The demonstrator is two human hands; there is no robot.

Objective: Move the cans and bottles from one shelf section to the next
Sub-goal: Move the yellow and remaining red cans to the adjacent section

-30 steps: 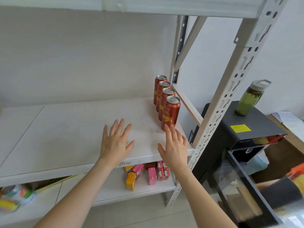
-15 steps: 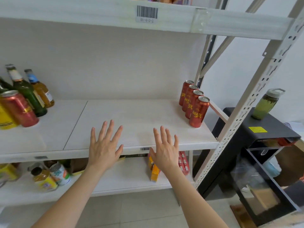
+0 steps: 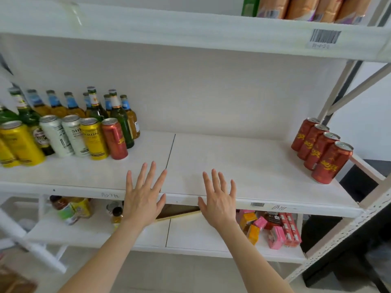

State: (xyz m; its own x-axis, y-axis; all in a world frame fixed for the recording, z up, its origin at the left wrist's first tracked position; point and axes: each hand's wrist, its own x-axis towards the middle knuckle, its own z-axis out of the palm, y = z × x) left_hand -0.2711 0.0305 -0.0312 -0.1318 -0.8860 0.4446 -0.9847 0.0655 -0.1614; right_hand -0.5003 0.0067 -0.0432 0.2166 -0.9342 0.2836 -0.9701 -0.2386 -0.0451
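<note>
Several red cans (image 3: 321, 148) stand in a diagonal row at the right end of the white middle shelf (image 3: 232, 161). On the left section, a red can (image 3: 114, 141), yellow cans (image 3: 94, 138), white cans (image 3: 63, 135) and green and amber bottles (image 3: 118, 119) stand packed together. My left hand (image 3: 145, 196) and my right hand (image 3: 219, 199) hover open with fingers spread near the shelf's front edge, either side of the seam between sections. Both hands hold nothing.
An upper shelf (image 3: 190, 30) carries orange packets (image 3: 306, 7) at the top right. The lower shelf holds pink and orange cartons (image 3: 275, 229) on the right and jars (image 3: 72, 208) on the left. A slanted metal upright (image 3: 347, 229) frames the right side.
The view has swung left, bringing the crowded left section of cans and bottles into sight. Both hands have stayed open and drifted left from beside the red cans to the seam.
</note>
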